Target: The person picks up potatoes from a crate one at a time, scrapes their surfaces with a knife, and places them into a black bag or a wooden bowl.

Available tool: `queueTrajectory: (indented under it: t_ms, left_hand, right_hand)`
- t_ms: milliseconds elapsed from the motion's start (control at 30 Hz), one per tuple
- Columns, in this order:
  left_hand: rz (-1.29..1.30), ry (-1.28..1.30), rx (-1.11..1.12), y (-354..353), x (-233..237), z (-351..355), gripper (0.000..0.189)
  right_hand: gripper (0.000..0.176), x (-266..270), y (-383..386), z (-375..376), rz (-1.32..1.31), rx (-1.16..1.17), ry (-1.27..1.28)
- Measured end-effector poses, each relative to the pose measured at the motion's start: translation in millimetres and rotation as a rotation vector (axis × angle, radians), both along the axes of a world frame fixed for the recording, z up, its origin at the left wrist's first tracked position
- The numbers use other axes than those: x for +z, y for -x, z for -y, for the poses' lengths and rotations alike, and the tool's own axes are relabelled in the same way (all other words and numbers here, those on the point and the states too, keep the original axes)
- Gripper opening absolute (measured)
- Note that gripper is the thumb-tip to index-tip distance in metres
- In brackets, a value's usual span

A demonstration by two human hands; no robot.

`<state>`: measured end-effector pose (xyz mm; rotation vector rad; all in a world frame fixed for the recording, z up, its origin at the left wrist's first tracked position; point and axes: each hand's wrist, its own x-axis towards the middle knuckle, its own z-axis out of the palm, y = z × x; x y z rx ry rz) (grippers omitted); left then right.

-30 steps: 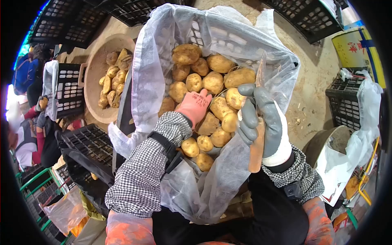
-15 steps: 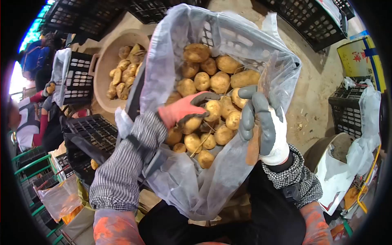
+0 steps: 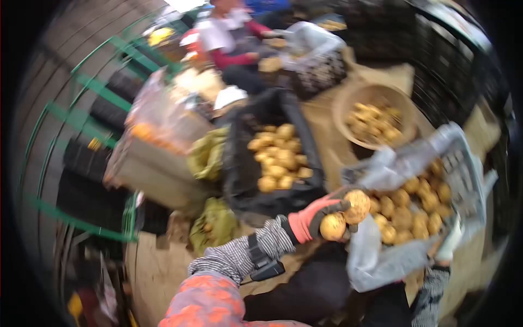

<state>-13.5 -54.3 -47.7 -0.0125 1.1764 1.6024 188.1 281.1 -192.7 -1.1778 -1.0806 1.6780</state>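
My left hand (image 3: 311, 219), in a red and grey glove, is closed around two potatoes, an upper potato (image 3: 358, 206) and a lower potato (image 3: 333, 225). It holds them just off the left side of a crate (image 3: 480, 188) lined with clear plastic (image 3: 364, 256). Many potatoes (image 3: 402, 217) lie inside that crate. At the crate's near right side is my right hand (image 3: 450, 240), in a white and grey glove. Motion smears its fingers, and a brownish strip shows beside them.
Left of my crate stands a black-lined crate (image 3: 231, 188) holding potatoes. Beyond is a round tan tub (image 3: 339, 111) with more potatoes. A person (image 3: 231, 41) sits by another plastic-lined crate (image 3: 321, 68). Green metal rails (image 3: 76, 220) and a yellow-green sack (image 3: 214, 228) are at left.
The view has swung left, bringing the black-lined crate into sight. My left hand has lifted potatoes out of the plastic-lined crate and leftward. My right hand now sits at the crate's near right side.
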Motion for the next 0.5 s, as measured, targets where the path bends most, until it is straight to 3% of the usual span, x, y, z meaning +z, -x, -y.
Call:
queueTrajectory:
  t_ms: [33,100,200,233,300,367,400,433,467,500]
  left_hand:
    - [0.096,-0.226,0.031,0.2,-0.6,24.9,0.054]
    - [0.095,-0.219,0.256,4.1,-18.3,91.1,0.053]
    - [0.06,-0.282,0.429,8.6,16.3,170.3,0.055]
    - [-0.286,-0.149,0.499,10.2,38.4,192.9,0.054]
    - [-0.601,-0.093,0.654,41.8,68.1,247.6,0.051]
    - [-0.691,-0.254,0.894,67.9,146.9,272.4,0.045]
    - [-0.992,-0.208,0.906,110.2,159.0,323.7,0.043]
    - [-1.193,-0.164,0.912,113.3,204.0,332.5,0.043]
    - [-1.181,-0.082,1.064,145.4,232.3,370.1,0.045]
    - [-1.384,-0.009,1.194,178.0,248.4,408.9,0.047]
  right_hand:
    - [0.023,2.9,5.2,0.4,-0.005,0.03,-0.072]
    - [0.022,-56.2,-6.8,-46.6,0.036,0.147,-0.138]
    - [0.021,-78.8,-0.2,-67.9,0.066,0.169,-0.141]
    - [0.021,-96.5,-3.4,-81.9,0.135,0.142,-0.126]
    - [0.022,-96.4,1.5,-85.3,0.202,0.115,-0.121]
    - [0.022,-73.2,5.8,-71.1,0.243,0.096,-0.074]
    - [0.022,-73.6,8.2,-68.3,0.228,0.057,-0.118]
    - [0.022,-67.3,11.4,-63.4,0.228,0.059,-0.125]
    - [0.022,-59.2,14.1,-55.8,0.191,0.017,-0.151]
    - [0.022,-55.4,15.8,-52.5,0.154,-0.026,-0.173]
